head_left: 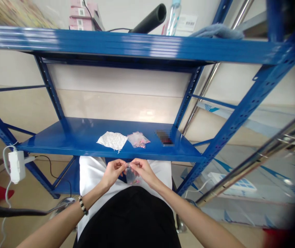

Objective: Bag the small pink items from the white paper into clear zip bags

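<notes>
Both my hands pinch the top edge of a small clear plastic bag in front of the shelf's edge, above my lap. My left hand grips its left corner between thumb and forefinger; my right hand has the right side. A few pink bits show low in the bag. On the blue shelf just beyond lies a pile of similar small clear bags with pink bits. Left of that pile is a crumpled white sheet or pouch whose kind I cannot make out.
A blurred-out dark rectangular object lies at the shelf's right. The upper shelf beam crosses above, carrying pink boxes, a dark tube, a bottle and a blue cloth. A white power strip hangs at left.
</notes>
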A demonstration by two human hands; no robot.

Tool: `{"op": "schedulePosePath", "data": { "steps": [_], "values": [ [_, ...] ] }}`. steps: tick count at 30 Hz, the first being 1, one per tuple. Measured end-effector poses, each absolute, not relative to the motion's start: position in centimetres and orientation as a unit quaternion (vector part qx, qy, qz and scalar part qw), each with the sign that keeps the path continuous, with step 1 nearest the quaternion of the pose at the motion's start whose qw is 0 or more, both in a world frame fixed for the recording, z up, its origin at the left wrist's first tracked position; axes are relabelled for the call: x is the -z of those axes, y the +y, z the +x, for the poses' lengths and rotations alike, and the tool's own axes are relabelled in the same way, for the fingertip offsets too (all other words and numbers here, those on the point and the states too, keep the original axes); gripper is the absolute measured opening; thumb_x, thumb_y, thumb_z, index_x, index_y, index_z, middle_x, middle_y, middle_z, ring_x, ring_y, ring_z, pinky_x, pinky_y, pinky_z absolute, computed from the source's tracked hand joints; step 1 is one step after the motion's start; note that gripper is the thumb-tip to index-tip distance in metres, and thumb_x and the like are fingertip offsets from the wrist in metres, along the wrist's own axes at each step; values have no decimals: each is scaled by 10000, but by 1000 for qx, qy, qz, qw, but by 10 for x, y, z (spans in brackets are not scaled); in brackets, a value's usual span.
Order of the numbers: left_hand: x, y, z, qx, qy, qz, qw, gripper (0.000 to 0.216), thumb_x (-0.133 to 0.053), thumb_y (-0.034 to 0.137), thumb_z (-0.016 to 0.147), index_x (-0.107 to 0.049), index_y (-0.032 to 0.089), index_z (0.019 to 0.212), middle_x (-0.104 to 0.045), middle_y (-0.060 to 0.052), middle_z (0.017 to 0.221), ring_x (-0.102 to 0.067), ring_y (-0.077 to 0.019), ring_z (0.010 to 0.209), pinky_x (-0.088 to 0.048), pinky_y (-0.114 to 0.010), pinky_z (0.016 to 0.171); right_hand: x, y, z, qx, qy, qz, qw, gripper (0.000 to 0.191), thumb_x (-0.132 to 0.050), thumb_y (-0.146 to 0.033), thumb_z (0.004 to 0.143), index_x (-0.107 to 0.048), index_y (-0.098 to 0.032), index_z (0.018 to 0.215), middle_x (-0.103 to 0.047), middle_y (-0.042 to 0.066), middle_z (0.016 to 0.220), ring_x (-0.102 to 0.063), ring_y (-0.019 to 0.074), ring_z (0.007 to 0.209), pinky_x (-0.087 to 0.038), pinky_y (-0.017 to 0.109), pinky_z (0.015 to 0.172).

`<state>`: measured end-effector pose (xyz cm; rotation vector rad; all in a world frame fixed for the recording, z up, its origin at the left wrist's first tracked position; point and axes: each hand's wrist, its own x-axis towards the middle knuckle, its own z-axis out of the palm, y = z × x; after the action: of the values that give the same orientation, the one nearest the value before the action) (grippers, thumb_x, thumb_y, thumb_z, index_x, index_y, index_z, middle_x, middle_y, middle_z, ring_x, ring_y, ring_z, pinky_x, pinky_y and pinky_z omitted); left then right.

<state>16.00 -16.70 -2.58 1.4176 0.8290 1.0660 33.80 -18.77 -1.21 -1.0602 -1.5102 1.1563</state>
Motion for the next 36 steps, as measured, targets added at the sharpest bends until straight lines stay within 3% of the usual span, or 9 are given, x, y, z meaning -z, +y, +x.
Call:
{"op": "schedulePosePath", "data": {
  "steps": [20,36],
  "values": [
    [20,-168,150,-440,342,643,526,354,-645,485,824,-637,131,819,-639,-35,648,-589,-143,589,-444,-241,560,8,-188,344,-483,-600,-448,455,332,-712,-471,761,-674,-144,718,-570,-1,583,-489,113,534,-356,225,510],
    [12,-168,147,-438,325,647,533,341,-637,466,838,-639,132,767,-638,-42,666,-580,-144,628,-451,-249,615,-2,-193,345,-510,-617,-418,429,391,-626,-525,836,-687,-141,798,-590,16,639,-493,108,529,-362,221,477]
  ]
}}
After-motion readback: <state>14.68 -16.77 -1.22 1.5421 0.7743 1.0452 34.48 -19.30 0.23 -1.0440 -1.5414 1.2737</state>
